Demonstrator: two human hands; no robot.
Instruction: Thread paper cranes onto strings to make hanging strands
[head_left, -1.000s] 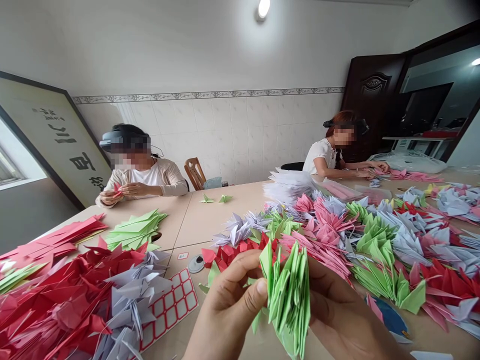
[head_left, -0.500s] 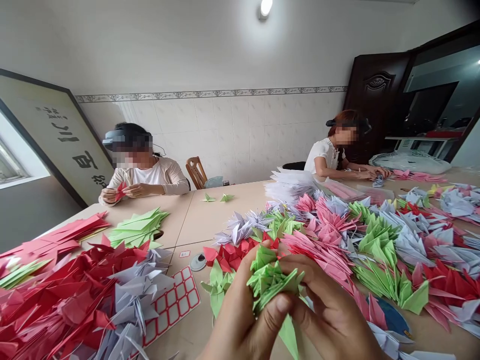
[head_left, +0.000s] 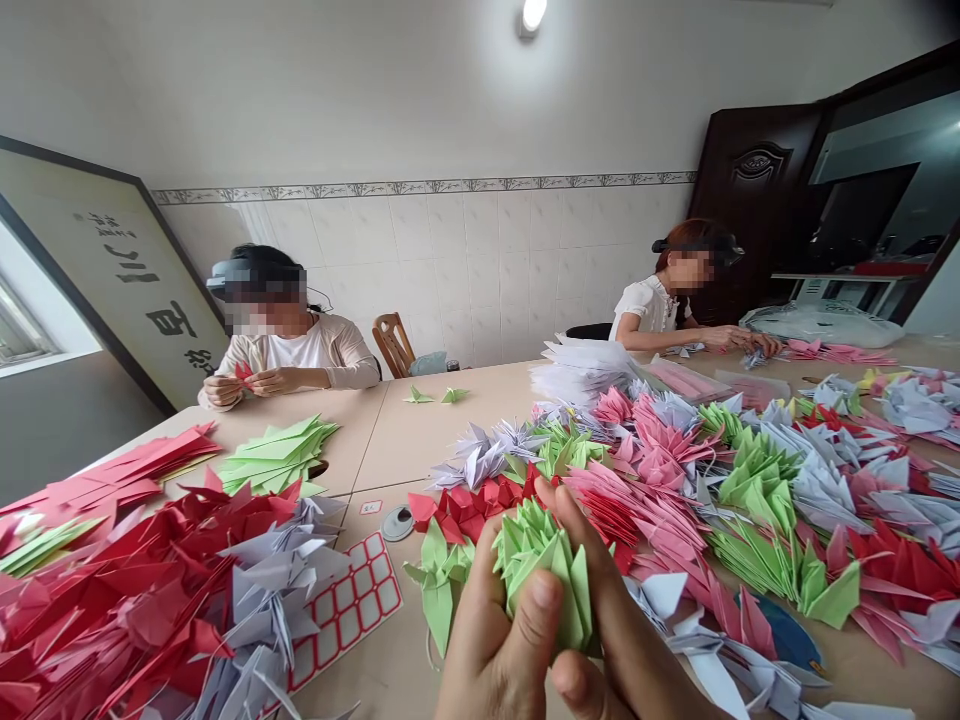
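Close in front of me is a bundle of green folded-paper cranes (head_left: 541,560), packed tightly with many pointed tips facing up. My left hand (head_left: 491,645) is closed round its left side, thumb laid across the front. Along the right side presses my right hand (head_left: 626,630), its fingers stretched up behind the bundle and its thumb low beneath it. The palms hide the lower part of the bundle. Just left of my hands, another green folded crane (head_left: 439,580) lies on the table, with red cranes (head_left: 476,505) behind it.
A heap of red cranes (head_left: 120,600) fills the left, beside pale lilac ones (head_left: 270,585) and a red-grid label sheet (head_left: 352,600). Mixed cranes (head_left: 757,470) cover the right. White sheets (head_left: 581,370) are stacked behind. Two people (head_left: 300,350) sit across the table (head_left: 397,440).
Both hands have turned the green bundle more upright. My right hand has shifted from gripping its top to lying along its right side, uncovering pale cranes on the table.
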